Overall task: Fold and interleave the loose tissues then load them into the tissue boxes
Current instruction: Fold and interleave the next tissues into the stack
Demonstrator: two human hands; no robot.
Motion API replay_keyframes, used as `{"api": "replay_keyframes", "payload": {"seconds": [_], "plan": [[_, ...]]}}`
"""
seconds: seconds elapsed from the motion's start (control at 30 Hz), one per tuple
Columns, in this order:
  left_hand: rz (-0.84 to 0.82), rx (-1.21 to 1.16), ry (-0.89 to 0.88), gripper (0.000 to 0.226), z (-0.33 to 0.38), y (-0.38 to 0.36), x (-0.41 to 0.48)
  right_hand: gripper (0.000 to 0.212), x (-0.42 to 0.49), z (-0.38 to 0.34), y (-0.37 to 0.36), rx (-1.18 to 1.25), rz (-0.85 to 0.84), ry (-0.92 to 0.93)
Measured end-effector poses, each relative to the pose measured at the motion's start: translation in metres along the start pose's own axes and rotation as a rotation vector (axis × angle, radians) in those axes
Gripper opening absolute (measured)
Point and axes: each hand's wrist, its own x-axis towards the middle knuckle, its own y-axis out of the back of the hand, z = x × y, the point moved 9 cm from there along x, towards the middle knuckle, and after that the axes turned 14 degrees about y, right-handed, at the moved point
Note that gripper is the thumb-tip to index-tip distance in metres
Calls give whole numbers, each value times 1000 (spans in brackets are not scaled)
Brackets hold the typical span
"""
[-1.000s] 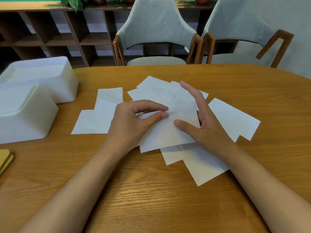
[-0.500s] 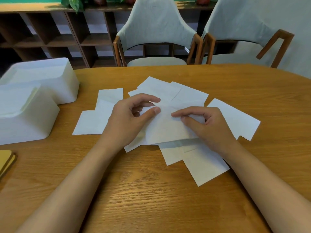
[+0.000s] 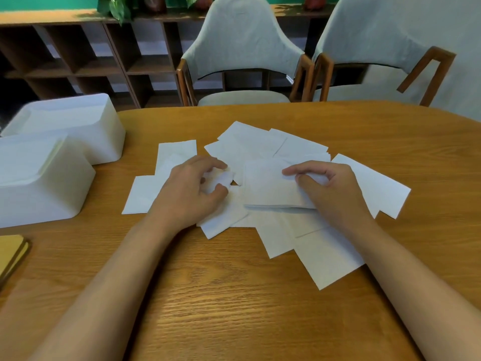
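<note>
The oval wooden tabletop carries two white plastic tissue boxes at 9 o'clock; their contents cannot be determined. Loose white paper tissues lie scattered and overlapping at centre. The left hand has a narrow grip, pinching a tissue corner. At 3 o'clock of it, the right hand grips a folded white tissue by its edge. Assessment: early folding stage. Interleaving and loading remain.

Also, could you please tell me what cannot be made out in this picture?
Head view:
- Tissue boxes: insides hidden by their walls.
- Tissue in the left hand: fold covered by fingers.
- Folded stack pinched by the right hand: sheet count too fine.
- Tan object: cut off by left edge.
</note>
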Motion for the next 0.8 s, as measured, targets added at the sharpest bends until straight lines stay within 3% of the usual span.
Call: {"api": "replay_keyframes", "payload": {"seconds": [0.2,0.43,0.57,0.8], "plan": [[-58,25,-34,39,5,-10,-3,35,1,2,12,-45,82,-13],[19,146,-51,37,3,-8,-1,36,0,-4,13,-59,88,9],[90,155,-94,16,4,-4,2,35,-1,-5,11,-67,77,13],[174,-23,-230,13,28,15,-11,32,-1,-3,16,-75,123,-13]]}}
